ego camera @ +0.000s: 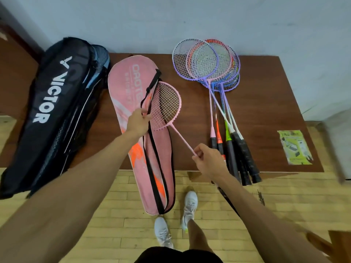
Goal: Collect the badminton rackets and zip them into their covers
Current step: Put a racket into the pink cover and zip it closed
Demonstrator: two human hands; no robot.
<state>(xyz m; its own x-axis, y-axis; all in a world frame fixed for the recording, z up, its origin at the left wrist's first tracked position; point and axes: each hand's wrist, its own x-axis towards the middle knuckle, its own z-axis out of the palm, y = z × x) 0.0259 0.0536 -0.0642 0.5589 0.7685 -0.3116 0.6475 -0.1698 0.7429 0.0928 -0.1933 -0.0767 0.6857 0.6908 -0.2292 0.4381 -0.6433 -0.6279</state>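
The job seems to be at an early stage. The right hand [209, 162] pinches the thin shaft of a pink racket [168, 103], whose head lies partly inside the mouth of the pink cover [125, 88] on the table [266, 111]. The left hand [138, 123] grips the cover's open edge. A pile of rackets [209, 61] lies loose to the right, not yet packed, and a black cover [51, 111] lies at the left; the pink cover is not zipped

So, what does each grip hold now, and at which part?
The right grip pinches the pink racket by its thin shaft. The left grip holds the pink cover at its open edge, beside the racket's head.
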